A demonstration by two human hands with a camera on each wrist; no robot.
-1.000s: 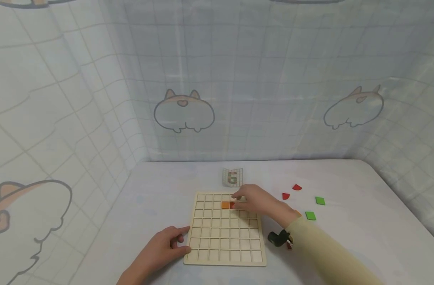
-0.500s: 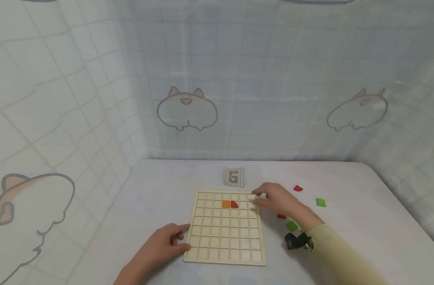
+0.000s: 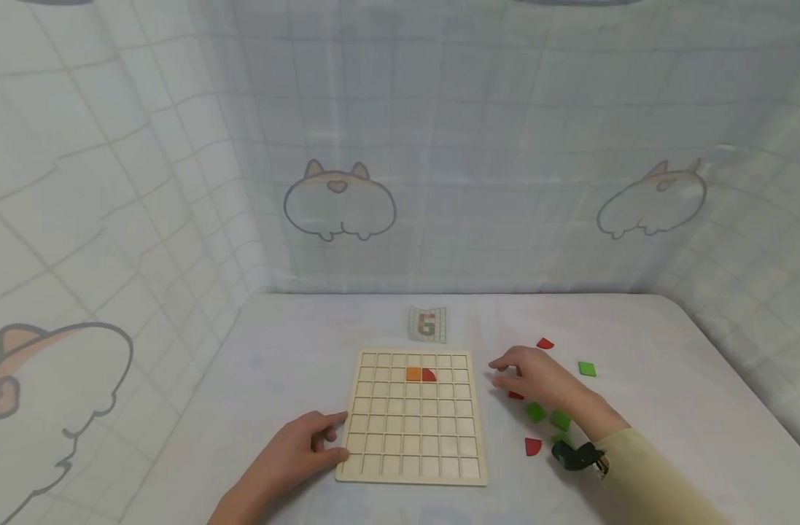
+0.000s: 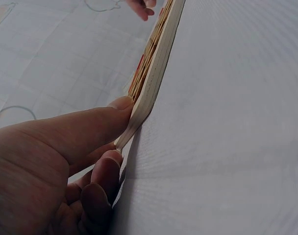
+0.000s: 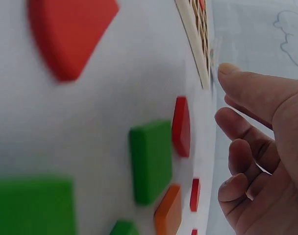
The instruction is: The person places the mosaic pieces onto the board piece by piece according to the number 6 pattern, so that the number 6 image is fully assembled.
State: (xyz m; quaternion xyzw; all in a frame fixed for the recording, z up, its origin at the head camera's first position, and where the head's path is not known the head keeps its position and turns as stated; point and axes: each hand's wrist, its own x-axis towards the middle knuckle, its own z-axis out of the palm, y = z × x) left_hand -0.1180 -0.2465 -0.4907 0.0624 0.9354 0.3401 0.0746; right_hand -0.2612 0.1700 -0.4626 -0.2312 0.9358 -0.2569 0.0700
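A pale wooden grid board [image 3: 439,445] lies flat on the table. In its second row sit an orange square tile [image 3: 413,374] and, directly to its right, a red quarter-circle tile [image 3: 429,375]. My left hand [image 3: 294,453] rests at the board's left edge, thumb and index fingertip touching it, the other fingers bent under. To the right of the board, my right hand [image 3: 544,375] hovers over the table with loosely bent fingers and nothing between thumb and fingertips. Nearest to it are a red tile [image 3: 515,395] and a green square tile [image 3: 536,412].
More tiles lie scattered on the right: a red quarter circle [image 3: 533,446], a green square [image 3: 587,369], a red piece [image 3: 545,343] and an orange tile [image 5: 168,210]. Behind the board stands a small pattern card [image 3: 428,324]. Patterned curtains [image 3: 491,219] enclose the table.
The right hand has let go of the red quarter-circle tile on the board and moved right, off the board, uncovering that tile. My left hand has stayed at the board's edge.
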